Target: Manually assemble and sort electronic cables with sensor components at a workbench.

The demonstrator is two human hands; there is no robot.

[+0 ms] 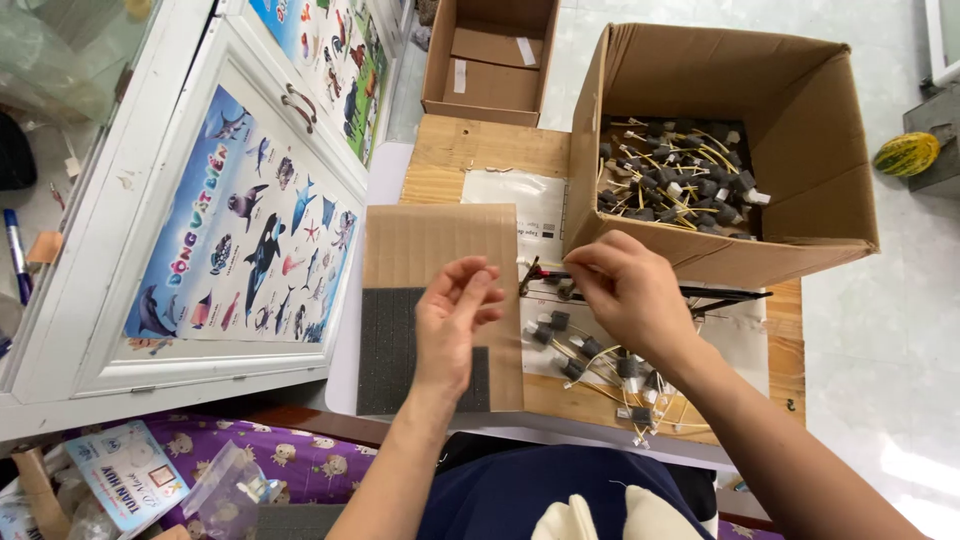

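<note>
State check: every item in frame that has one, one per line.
left hand: raised over the cardboard sheet, fingers loosely curled, holding nothing visible
right hand: fingers pinched; what they hold is too small to tell
large cardboard box: open, part-filled with small black parts
small cardboard box: open, empty
loose black parts: scattered on table

Bright even daylight, soft shadows, sharp focus, wide-angle edge distortion.

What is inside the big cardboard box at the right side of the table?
The big cardboard box holds a heap of small black parts with pale wire leads. Its near wall hides the front of the heap.
</note>
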